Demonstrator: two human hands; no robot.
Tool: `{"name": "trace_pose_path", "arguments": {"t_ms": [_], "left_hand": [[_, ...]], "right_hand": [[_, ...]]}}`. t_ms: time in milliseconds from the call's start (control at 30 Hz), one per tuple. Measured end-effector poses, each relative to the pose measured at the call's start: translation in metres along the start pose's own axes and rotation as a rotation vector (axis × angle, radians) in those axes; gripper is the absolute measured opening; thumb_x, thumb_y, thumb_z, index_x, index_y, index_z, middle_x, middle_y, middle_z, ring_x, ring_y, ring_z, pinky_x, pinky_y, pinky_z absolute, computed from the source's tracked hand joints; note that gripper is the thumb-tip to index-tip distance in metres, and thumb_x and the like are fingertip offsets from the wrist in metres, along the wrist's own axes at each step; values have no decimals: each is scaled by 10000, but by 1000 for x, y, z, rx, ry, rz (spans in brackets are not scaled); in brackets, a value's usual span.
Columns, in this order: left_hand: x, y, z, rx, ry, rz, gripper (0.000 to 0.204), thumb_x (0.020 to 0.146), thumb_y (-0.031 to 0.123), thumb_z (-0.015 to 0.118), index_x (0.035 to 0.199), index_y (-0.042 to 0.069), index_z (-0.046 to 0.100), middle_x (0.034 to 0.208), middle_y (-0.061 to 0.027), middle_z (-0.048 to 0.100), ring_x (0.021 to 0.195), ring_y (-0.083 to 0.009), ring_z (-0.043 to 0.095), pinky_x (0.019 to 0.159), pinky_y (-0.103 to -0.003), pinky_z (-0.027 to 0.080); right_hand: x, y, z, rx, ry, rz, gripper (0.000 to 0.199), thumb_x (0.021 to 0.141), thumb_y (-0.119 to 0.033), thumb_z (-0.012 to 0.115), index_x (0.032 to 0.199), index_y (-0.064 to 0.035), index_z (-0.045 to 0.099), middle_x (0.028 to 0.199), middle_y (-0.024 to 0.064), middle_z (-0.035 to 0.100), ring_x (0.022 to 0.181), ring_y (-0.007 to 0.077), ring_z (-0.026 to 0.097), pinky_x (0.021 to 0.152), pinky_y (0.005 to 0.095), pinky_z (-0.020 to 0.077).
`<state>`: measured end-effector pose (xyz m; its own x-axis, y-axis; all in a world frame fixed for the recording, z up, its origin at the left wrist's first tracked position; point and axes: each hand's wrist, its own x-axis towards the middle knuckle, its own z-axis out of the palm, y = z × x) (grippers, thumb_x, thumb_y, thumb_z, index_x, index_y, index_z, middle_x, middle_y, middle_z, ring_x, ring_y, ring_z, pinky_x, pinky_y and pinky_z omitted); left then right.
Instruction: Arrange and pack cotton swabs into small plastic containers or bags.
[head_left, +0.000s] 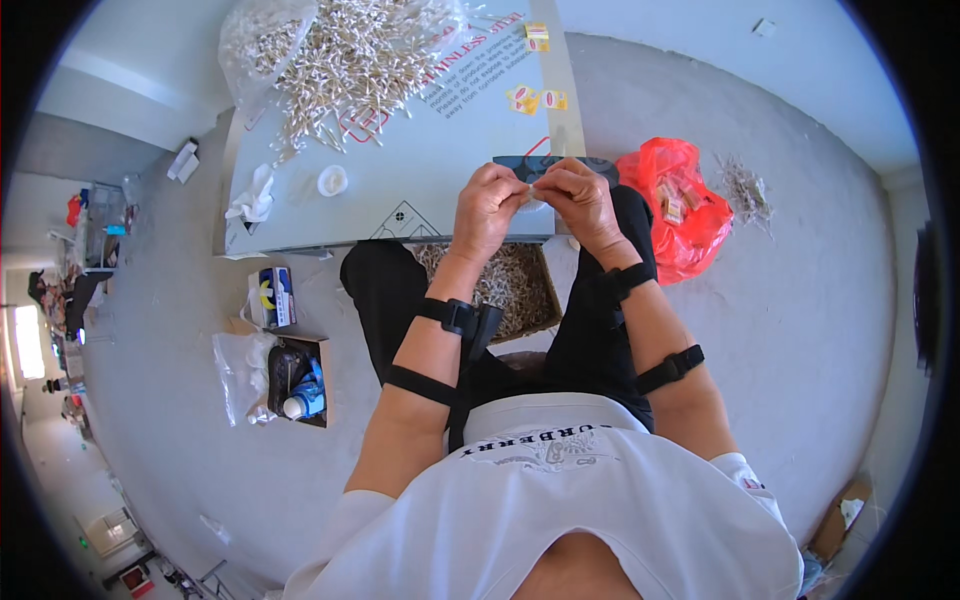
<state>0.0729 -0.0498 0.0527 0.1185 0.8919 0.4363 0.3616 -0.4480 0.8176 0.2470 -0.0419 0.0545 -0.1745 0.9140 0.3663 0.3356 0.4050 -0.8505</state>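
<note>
My left hand (484,212) and my right hand (584,206) meet over the table's near edge, fingertips pinched together. Between them is something small and pale, too small to name. A whitish round thing shows partly beneath the fingers. A large heap of cotton swabs (365,75) spreads over the far left of the table (400,180), beside a clear plastic bag (262,40). Below my hands, between my knees, stands a cardboard box (545,290) filled with cotton swabs or similar thin sticks. Small yellow packets (523,98) lie at the table's right side.
A white round container (332,180) and a crumpled tissue (256,196) rest on the table's left. An open red plastic bag (690,235) holds small packs, right of my knee. Loose sticks (745,190) lie beyond it. On the floor at left is a carton (315,370) with bottles.
</note>
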Motion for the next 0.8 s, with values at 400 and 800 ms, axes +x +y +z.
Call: {"name": "trace_pose_path", "arguments": {"t_ms": [400, 800], "left_hand": [[5, -3, 2, 309, 24, 225, 142, 677, -47, 723, 741, 11, 610, 783, -64, 567, 731, -223, 557, 620, -315, 471], [5, -12, 5, -24, -101, -223, 97, 831, 1, 669, 762, -17, 603, 661, -10, 584, 600, -78, 512, 553, -243, 423]], "right_hand": [[9, -4, 3, -179, -27, -119, 112, 713, -41, 725, 737, -24, 616, 768, 104, 556, 702, 283, 590, 611, 346, 464], [-2, -1, 6, -239, 10, 7, 162, 791, -95, 701, 771, -10, 565, 796, 126, 558, 748, 342, 583, 648, 404, 470]]}}
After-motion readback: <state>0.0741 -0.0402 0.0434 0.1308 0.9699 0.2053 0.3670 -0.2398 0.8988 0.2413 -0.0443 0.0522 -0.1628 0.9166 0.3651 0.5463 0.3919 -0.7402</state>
